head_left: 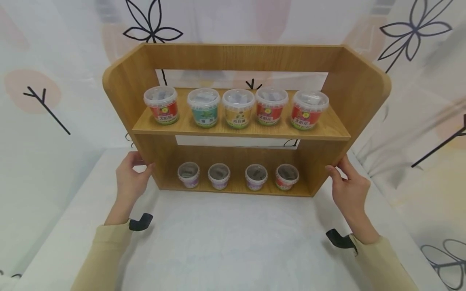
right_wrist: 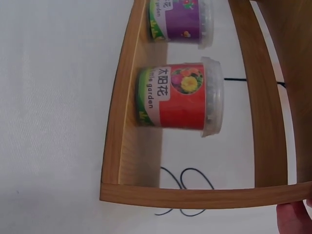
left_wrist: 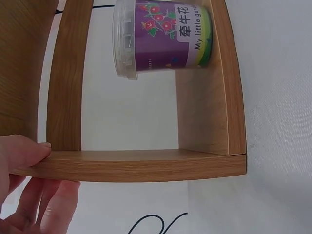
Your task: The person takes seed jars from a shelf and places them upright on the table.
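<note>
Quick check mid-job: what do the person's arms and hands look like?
The left sleeve and right sleeve are plain beige, each with a curved black piece jutting inward at its end. The left hand and right hand are ungloved.

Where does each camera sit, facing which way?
Head: head-worn, facing forward and down at the two-tier wooden shelf; left hand, right hand, sleeves show.
Left wrist: worn there, facing the lower-left purple 牵牛花 tub; left fingers show.
Right wrist: worn there, facing the lower red 太阳花 tub; right fingers show.
Head and right wrist share that red tub.
</note>
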`<action>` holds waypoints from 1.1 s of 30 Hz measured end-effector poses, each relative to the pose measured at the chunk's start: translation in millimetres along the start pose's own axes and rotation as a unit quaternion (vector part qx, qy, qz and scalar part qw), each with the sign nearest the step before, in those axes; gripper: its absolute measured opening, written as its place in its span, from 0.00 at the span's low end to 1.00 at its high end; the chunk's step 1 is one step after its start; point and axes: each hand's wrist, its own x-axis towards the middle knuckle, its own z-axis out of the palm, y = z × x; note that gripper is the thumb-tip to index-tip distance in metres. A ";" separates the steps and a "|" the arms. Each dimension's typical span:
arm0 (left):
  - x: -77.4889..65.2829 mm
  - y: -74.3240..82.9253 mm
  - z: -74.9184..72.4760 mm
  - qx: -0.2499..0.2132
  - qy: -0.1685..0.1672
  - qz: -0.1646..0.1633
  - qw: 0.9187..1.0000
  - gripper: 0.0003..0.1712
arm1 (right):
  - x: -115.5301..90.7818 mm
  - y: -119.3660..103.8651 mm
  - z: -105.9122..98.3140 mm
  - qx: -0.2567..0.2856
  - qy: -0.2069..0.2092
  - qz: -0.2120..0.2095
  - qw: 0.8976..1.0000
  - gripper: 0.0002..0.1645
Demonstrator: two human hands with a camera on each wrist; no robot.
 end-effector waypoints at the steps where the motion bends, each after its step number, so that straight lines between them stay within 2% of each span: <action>1: 0.1 0.2 -0.1 0.000 -0.001 0.000 1.000 0.23 | 0.0 0.0 0.3 0.002 0.001 0.001 1.000 0.44; 8: 2.0 -1.8 -1.1 -0.004 0.001 0.010 1.000 0.23 | -0.9 -2.0 2.8 0.008 0.014 0.004 1.000 0.43; 18: 1.4 -6.6 0.1 -0.012 -0.001 0.029 1.000 0.23 | -3.4 -1.8 4.7 0.007 0.022 0.044 0.999 0.37; 25: -2.0 -8.2 -1.1 -0.004 0.010 0.060 0.998 0.22 | -2.4 0.8 8.2 0.007 0.032 0.034 0.999 0.37; 33: 2.6 -9.6 -0.4 -0.006 0.006 0.071 0.997 0.22 | -3.2 -1.0 7.4 0.013 0.033 0.054 0.998 0.36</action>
